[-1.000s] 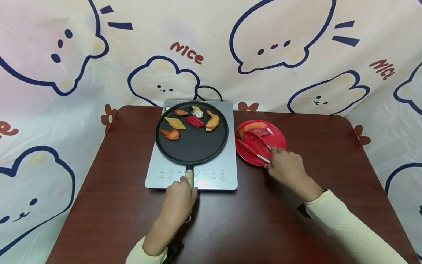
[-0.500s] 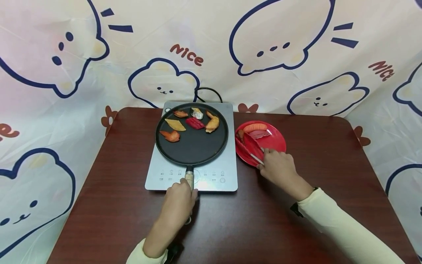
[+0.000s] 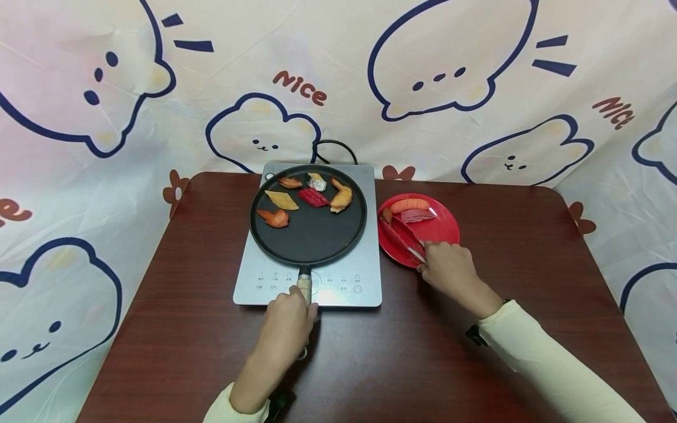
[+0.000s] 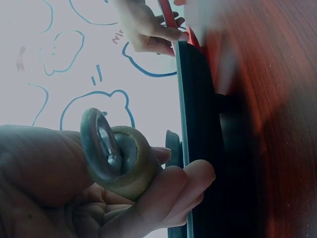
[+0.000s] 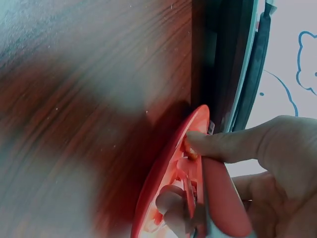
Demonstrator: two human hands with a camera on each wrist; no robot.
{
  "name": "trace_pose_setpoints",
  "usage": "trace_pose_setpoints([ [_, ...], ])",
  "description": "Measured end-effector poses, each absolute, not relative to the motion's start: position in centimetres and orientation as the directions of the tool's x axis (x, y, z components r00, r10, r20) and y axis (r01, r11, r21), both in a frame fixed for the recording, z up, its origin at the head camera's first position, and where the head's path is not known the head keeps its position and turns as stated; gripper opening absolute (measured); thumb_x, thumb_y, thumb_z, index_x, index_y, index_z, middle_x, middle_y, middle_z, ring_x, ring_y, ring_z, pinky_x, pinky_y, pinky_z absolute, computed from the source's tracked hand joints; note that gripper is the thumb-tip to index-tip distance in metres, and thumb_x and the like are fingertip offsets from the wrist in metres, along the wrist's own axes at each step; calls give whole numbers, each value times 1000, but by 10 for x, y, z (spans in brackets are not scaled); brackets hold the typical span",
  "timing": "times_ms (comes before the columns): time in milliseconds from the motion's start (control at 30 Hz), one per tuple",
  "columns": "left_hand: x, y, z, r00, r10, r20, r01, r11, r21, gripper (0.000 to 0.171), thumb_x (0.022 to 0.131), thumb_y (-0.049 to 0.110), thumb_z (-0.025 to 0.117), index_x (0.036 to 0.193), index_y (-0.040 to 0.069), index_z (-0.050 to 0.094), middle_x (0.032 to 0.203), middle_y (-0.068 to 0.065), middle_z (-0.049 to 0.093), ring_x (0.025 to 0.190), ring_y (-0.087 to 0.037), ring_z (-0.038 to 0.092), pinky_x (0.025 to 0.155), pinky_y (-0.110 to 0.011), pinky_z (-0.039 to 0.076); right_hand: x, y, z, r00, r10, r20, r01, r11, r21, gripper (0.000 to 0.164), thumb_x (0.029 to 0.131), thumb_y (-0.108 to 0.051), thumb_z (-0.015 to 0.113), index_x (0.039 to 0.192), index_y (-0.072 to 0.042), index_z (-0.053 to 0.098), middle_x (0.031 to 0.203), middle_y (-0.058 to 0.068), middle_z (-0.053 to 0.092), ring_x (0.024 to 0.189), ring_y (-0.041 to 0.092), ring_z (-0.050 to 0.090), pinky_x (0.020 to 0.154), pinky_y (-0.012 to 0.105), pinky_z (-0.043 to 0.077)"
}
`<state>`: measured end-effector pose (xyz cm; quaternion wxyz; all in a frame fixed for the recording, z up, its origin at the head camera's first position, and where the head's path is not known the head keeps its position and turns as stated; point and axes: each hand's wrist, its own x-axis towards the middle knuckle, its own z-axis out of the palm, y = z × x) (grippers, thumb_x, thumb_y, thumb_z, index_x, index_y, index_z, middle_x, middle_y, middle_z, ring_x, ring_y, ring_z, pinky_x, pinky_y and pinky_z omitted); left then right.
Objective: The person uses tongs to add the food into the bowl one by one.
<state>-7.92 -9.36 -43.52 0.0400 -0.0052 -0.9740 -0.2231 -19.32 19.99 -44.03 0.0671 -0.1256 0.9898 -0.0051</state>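
My left hand (image 3: 285, 323) grips the handle (image 4: 126, 171) of a black frying pan (image 3: 312, 244). Several food pieces lie in the pan, including a yellow slice (image 3: 282, 200), a dark red piece (image 3: 313, 197) and a chicken-wing-like piece (image 3: 341, 198). Over the red plate (image 3: 448, 228), my right hand (image 3: 455, 275) holds red tongs (image 3: 392, 234) with metal on their arms. Their tips are at a small brown piece (image 3: 386, 215) by the plate's left side; whether they pinch it, I cannot tell. An orange sausage-like piece (image 3: 409, 205) and a pink meat slice (image 3: 418, 215) lie behind.
The pan stands on a silver induction cooker (image 3: 349, 294) with touch marks along its front. A black cable (image 3: 338, 141) loops behind it. Dark brown wooden table (image 3: 502, 223) surrounds the cooker and plate. A cartoon-printed cloth (image 3: 349, 64) hangs at the back.
My right hand has shifted left with the tongs, and their arms have drawn closer together around the brown piece. More of the pink slice shows. The left hand keeps its grip.
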Motion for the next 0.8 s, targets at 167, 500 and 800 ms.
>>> trace_pose_setpoints([
  [167, -79, -93, -436, -996, -10, 92, 30, 905, 425, 27, 80, 14, 75, 76, -5, 57, 58, -13, 55, 48, -26, 58, 43, -34, 47, -195, 207, -438, -958, -254, -131, -249, 967, -53, 25, 77, -25, 74, 84, -7, 59, 62, 5, 55, 54, 26, 54, 45, 40, 44],
  [500, -78, -93, -436, -996, -13, 93, 29, 903, 430, 28, 79, 14, 76, 76, -5, 56, 58, -16, 57, 48, -27, 60, 41, -33, 46, -196, 214, -431, -950, -261, -172, -244, 963, -114, 25, 78, -24, 77, 88, -8, 60, 61, 3, 53, 55, 22, 49, 46, 33, 39],
  [800, -78, -94, -435, -995, -21, 96, 22, 907, 421, 29, 79, 15, 76, 75, -5, 56, 59, -16, 56, 50, -30, 61, 43, -36, 47, -194, 217, -415, -951, -249, -185, -224, 963, -146, 43, 77, -25, 79, 112, -5, 65, 64, 4, 57, 57, 20, 49, 49, 30, 39],
])
